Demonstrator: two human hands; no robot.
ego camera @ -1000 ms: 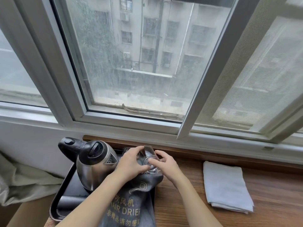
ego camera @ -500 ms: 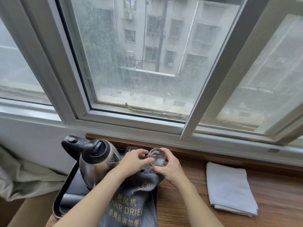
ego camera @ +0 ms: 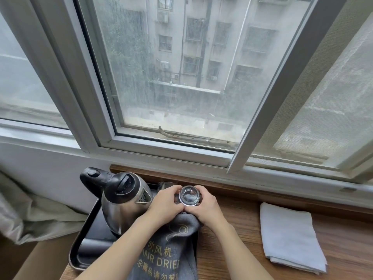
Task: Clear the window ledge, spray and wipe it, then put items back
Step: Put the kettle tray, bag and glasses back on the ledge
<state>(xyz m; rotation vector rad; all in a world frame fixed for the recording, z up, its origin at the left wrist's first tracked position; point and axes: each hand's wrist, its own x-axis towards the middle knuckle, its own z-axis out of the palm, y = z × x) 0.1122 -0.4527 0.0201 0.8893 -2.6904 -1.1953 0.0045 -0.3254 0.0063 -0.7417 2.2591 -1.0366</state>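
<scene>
A clear drinking glass (ego camera: 189,195) stands upright at the back right of the black tray (ego camera: 88,247), seen from above. My left hand (ego camera: 165,205) grips its left side and my right hand (ego camera: 207,207) grips its right side, fingers curled round the rim. A second glass (ego camera: 164,184) is partly hidden behind my left hand. A steel kettle (ego camera: 123,201) with a black handle stands on the tray to the left. A grey hair-drier bag (ego camera: 171,251) lies on the tray under my forearms. The wooden ledge (ego camera: 232,235) runs to the right.
A folded white cloth (ego camera: 290,237) lies on the ledge to the right. The window frame (ego camera: 161,150) runs just behind the ledge, with an open sash (ego camera: 268,93) slanting over it. Crumpled beige fabric (ego camera: 30,215) lies at the lower left.
Both hands have turned the glass upright and brought it down by the kettle. The camera has moved closer and tilted down slightly.
</scene>
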